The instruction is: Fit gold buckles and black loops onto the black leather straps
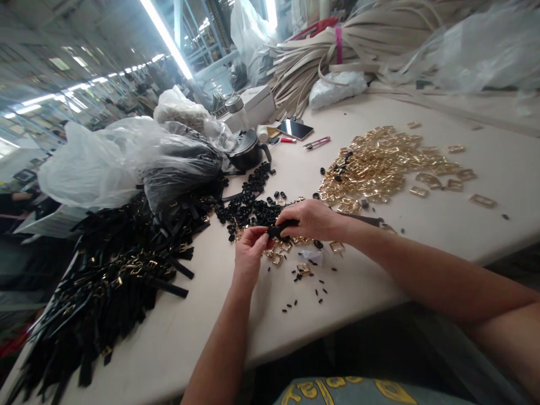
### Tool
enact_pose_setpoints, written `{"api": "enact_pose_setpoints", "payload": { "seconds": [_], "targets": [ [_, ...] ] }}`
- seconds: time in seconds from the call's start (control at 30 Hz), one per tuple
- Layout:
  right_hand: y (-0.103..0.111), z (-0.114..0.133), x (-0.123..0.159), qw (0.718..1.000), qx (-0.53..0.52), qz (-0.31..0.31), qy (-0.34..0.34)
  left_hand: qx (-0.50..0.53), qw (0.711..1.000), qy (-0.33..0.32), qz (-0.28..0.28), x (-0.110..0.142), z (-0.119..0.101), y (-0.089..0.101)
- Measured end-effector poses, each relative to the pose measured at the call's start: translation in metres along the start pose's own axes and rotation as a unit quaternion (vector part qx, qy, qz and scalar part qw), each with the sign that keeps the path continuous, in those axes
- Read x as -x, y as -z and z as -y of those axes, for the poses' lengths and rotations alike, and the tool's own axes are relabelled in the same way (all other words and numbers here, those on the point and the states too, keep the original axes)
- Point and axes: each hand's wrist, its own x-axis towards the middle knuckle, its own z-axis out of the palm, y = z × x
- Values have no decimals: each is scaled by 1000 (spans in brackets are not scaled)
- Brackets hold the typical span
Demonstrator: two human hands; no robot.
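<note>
While black piece point(275, 232) is pinched by left hand point(250, 247) and right hand point(311, 218), fitting is seemingly being done; next, steady pinch is required.

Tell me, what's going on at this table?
A person holds a black strap over the table, between left hand and right hand. Beyond them lie small black loops; a pile of gold-coloured buckles spreads to the right, and a big heap of black straps lies to the left.

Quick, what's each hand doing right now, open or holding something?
Left hand: closed, fingertips pinching a black strap.
Right hand: closed, holding the same black strap.
</note>
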Motion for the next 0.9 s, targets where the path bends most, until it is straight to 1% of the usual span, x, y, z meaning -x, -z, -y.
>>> {"api": "enact_pose_setpoints", "payload": {
  "seconds": [0.07,0.13,0.33,0.43,0.5,0.57,0.6,0.63,0.67,0.73,0.77,0.8,0.83,0.9],
  "targets": [
    [-4,1,1,999,-20,-17,30,32,999,11,5,1,-1,-3],
    [-8,1,2,998,-27,-26,44,52,998,16,12,1,-2,-5],
    [-17,-3,1,997,-33,-40,49,64,998,-1,27,1,-2,-4],
    [-18,-3,1,998,-14,-48,45,63,997,-10,33,2,-2,-5],
    [-17,-2,1,997,9,-55,49,47,998,-16,45,1,-3,-2],
    [-15,-2,1,996,37,-62,54,6,998,-32,45,-3,-7,8],
    [-14,-2,2,995,49,-66,56,-22,998,-49,27,-6,-10,16],
    [-13,-3,2,994,58,-69,56,-51,996,-70,-4,-10,-14,27],
    [-12,-4,2,994,63,-72,56,-82,991,-94,-47,-14,-17,39],
    [-10,-6,2,994,62,-73,56,-147,972,-125,-135,-21,-22,63],
    [-9,-7,2,994,61,-75,56,-188,960,-127,-163,-23,-24,73],
    [-7,-9,1,994,62,-78,54,-236,948,-122,-178,-25,-26,81],
    [-6,-10,1,993,65,-82,51,-291,933,-111,-181,-26,-26,87],
    [-5,-12,1,992,71,-90,42,-405,895,-81,-167,-25,-25,92]
  ]
}}
